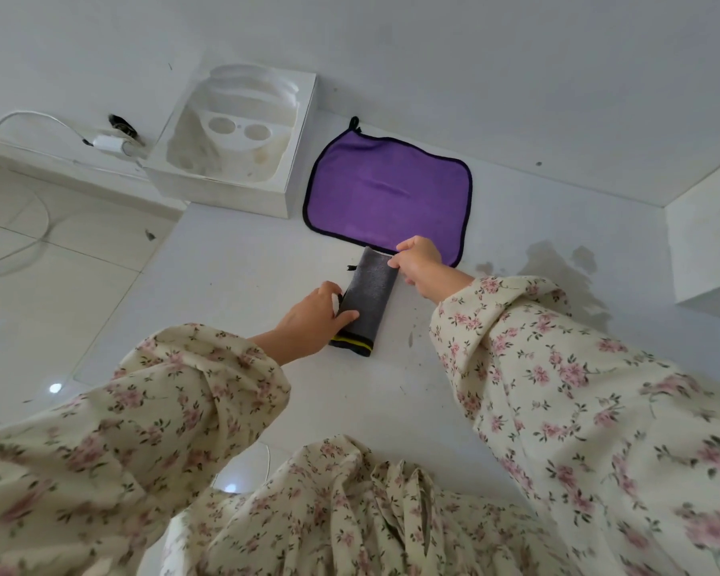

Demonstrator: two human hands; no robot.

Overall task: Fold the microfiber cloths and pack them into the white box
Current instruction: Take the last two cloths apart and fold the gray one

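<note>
The left grip (308, 315) clasps the near left edge of the folded grey cloth (368, 295), thumb on top, likely to hold the fold flat on the table (246, 268), while the right grip (420, 264) pinches its far corner to square it; beyond wait the flat purple cloth (387, 193) and box (225, 195)

Both arms reached forward out of floral sleeves (558, 367), forearms converging. Left grip (312, 313) lay low, thumb pressed flat across the grey cloth (371, 297), fingers curled round its left edge. Right grip (422, 264) sat farther out, wrist bare past the cuff, fingers curled, pinching the cloth's far right corner. The two grips stood near each other, not touching.
</note>
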